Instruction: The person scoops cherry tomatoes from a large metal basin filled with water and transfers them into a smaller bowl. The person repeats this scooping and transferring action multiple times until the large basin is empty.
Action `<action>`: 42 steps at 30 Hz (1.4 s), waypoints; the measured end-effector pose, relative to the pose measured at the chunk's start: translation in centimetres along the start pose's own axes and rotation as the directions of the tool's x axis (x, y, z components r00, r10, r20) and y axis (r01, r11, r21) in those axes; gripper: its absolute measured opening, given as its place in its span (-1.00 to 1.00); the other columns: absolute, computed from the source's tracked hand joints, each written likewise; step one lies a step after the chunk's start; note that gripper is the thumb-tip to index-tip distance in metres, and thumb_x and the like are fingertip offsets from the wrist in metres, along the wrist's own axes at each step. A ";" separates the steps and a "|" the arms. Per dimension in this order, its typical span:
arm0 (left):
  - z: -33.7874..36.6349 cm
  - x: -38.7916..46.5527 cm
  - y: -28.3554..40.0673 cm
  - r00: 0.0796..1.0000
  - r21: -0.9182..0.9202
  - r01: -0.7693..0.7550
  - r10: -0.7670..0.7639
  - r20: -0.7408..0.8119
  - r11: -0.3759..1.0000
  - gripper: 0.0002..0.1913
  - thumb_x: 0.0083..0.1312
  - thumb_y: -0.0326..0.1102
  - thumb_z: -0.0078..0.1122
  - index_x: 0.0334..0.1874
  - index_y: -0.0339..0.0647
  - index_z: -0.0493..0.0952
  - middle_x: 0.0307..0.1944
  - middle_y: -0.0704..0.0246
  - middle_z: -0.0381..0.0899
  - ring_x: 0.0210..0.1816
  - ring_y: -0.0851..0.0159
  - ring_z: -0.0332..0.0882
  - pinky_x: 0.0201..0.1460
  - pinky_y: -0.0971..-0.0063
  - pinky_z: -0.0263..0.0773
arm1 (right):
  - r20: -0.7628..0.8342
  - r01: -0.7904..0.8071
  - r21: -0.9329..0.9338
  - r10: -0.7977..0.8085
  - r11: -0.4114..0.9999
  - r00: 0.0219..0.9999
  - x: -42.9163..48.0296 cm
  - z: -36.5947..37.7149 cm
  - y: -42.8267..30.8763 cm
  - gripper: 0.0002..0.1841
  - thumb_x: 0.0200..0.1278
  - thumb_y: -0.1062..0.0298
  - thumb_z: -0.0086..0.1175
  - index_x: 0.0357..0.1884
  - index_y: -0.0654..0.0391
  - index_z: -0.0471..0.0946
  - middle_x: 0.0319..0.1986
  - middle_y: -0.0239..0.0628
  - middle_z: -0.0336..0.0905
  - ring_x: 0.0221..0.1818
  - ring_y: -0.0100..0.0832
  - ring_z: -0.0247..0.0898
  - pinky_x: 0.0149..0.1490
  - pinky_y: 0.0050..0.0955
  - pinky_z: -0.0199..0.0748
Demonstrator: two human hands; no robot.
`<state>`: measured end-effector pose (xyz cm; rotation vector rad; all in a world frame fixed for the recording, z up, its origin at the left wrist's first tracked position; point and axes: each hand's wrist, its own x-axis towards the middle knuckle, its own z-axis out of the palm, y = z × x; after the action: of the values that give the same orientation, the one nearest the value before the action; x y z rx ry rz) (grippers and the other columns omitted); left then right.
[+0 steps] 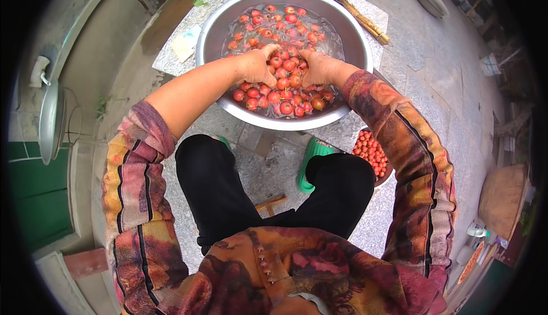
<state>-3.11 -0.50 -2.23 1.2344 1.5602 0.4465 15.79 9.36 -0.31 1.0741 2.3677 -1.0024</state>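
Note:
A wide metal basin [282, 123] of water sits before me, with many red hawthorn fruits [286, 108] floating in it. Inside the basin, my left hand [257, 67] curves around the left side of a cluster of fruits. My right hand [317, 67] cups the same cluster from the right, so the fruits are gathered between both palms. Water and fruit hide most of the fingertips. Loose fruits float beyond the hands and on the near side of them.
The basin rests on a stone slab [165, 63], beside a pale cloth or sponge [185, 46] and a straw whisk [361, 19]. A second container [383, 182] of red fruits stands low by my right knee. A shallow metal pan [52, 122] is at the left wall.

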 end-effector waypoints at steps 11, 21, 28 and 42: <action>-4.4 1.9 3.8 0.925 0.593 -0.103 0.296 -0.238 0.798 0.06 -0.03 0.11 0.57 0.53 0.15 0.15 0.34 0.08 0.32 0.15 0.07 0.49 0.14 0.18 0.47 | -0.319 0.104 -0.281 -0.195 0.954 0.928 1.9 -5.1 0.8 0.21 -0.36 0.00 0.62 0.47 0.00 0.23 0.21 0.08 0.42 0.29 -0.04 0.36 0.36 -0.17 0.34; -2.6 6.6 0.9 0.937 0.284 -0.077 0.167 -0.306 0.956 -0.21 0.04 -0.20 0.52 0.36 -0.16 0.38 -0.03 0.22 0.66 0.06 0.23 0.59 0.13 0.34 0.47 | -0.140 0.084 0.153 -0.062 0.985 0.988 5.5 -3.3 1.3 -0.08 -0.08 0.35 0.43 0.44 0.01 0.28 -0.23 -0.23 0.62 -0.40 -0.37 0.58 -0.44 -0.41 0.54; -3.8 1.9 2.0 0.974 0.180 -0.217 0.225 -0.022 0.959 -0.52 0.29 -0.11 0.35 0.20 -0.12 0.50 -0.12 0.37 0.67 -0.12 0.40 0.60 0.01 0.43 0.50 | -0.036 0.257 0.085 -0.255 0.963 0.966 0.3 -4.7 1.5 -0.21 -0.11 0.27 0.51 0.27 0.06 0.45 -0.15 -0.19 0.64 -0.17 -0.28 0.62 -0.15 -0.28 0.64; 0.0 -0.2 0.6 0.991 -0.109 0.118 -0.110 0.077 0.987 0.02 0.01 -0.45 0.50 0.53 0.19 0.10 0.21 0.25 0.40 0.04 0.23 0.53 -0.37 0.42 0.58 | 0.144 -0.005 0.496 -0.076 0.868 0.987 -1.0 -0.1 1.2 0.10 -0.27 0.70 0.43 0.44 0.07 0.12 0.06 -0.01 0.46 -0.03 -0.18 0.59 -0.24 -0.27 0.78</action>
<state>-2.87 -0.47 -1.67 1.0574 1.5154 0.4077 17.34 9.50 -0.21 1.0645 2.0531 -1.7067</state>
